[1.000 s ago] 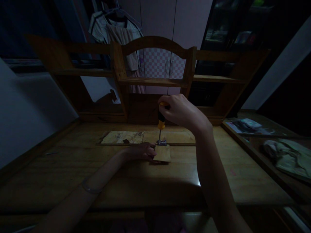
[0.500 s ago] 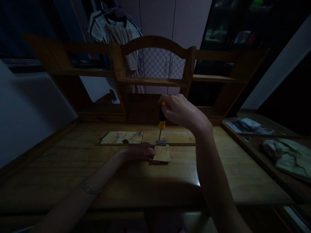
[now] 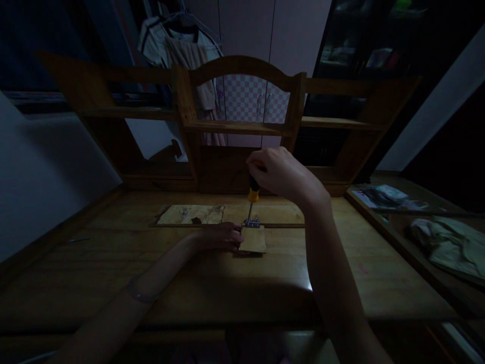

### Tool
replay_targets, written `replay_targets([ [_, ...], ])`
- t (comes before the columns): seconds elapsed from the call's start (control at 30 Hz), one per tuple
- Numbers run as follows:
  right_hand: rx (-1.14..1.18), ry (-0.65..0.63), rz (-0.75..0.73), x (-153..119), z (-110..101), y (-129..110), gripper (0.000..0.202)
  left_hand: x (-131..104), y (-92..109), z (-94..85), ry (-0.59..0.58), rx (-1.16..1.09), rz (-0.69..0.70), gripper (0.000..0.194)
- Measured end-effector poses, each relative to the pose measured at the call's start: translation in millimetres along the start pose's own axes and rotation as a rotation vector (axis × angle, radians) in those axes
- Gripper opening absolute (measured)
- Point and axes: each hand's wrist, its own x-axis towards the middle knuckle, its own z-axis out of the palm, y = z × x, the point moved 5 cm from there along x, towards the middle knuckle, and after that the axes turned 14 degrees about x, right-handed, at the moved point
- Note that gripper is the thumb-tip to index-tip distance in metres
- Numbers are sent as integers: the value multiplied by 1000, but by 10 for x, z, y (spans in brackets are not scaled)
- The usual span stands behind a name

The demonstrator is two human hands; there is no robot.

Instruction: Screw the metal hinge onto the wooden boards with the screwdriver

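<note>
My right hand (image 3: pixel 275 169) is wrapped round the black and yellow handle of a screwdriver (image 3: pixel 253 195), held nearly upright. Its tip meets a small metal hinge (image 3: pixel 252 222). The hinge lies between a long thin board (image 3: pixel 280 214) behind and a small square wooden piece (image 3: pixel 253 239) in front. At the left edge of that small piece, my left hand (image 3: pixel 223 236) has its fingers closed on it, near the hinge. Some of the left fingertips are hidden in shadow.
The wooden desk (image 3: pixel 159 273) has a raised shelf unit (image 3: pixel 238 126) along its back. A thin metallic object (image 3: pixel 79 239) lies at the left. On the right, beyond a wooden ledge, are papers (image 3: pixel 390 193) and crumpled cloth (image 3: pixel 450 245).
The right hand's fingers have turned slightly on the screwdriver handle, covering more of its top. The left hand, hinge and boards keep their places.
</note>
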Motion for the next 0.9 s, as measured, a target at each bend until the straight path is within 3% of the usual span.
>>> replay_targets([
  [0.23,36,34,-25,25,26,29,17,16,-52,-51,48,-52,-35,62],
  [0.5,63,-2,-18,16,13,-23,22,-39,122,93,-51,31,18,53],
  [0.67,-7,46,-12,7,22,20,14,17,4,6,-8,12,-28,48],
  [0.9,-73,19,63,-10,72,72,21,48,-59,-29,-12,-46,-30,51],
])
